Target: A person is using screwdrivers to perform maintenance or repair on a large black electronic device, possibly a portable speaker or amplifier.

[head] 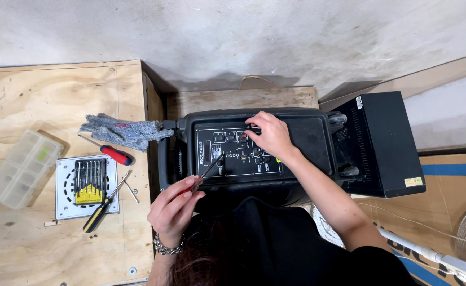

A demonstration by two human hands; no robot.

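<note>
Background: a grey concrete wall point(233, 37) runs across the top, from ten to two o'clock.
Surface: a plywood bench top point(42, 95) fills the left, at nine o'clock; a wooden plank point(243, 98) lies behind the speaker at twelve.
Parts box: a clear plastic compartment box point(23, 168) sits at nine o'clock, near the left edge.
Bit set: a white square tray point(66, 206) holds a yellow-and-black rack of small screwdriver bits point(90, 181), just right of the box.
Loose tools: a red-handled screwdriver point(113, 153) lies above the tray; a yellow-and-black screwdriver point(99, 212) lies across its lower right corner.
Glove: a grey knit work glove point(121, 131) lies at ten o'clock, touching the speaker's left side.
Speaker: a black portable speaker point(307, 139) lies at centre, its control panel point(233, 153) facing up.
Left hand point(173, 209): at six o'clock, fingers curled closed around a small red-handled screwdriver point(205, 172), its tip on the panel.
Right hand point(270, 135): at twelve o'clock, fingers loosely bent and resting on the panel's upper buttons; it holds nothing I can make out.
Box: a black metal case point(381, 143) stands just beside the speaker at three o'clock.
Floor: cardboard with blue tape point(450, 177) at four o'clock.
</note>
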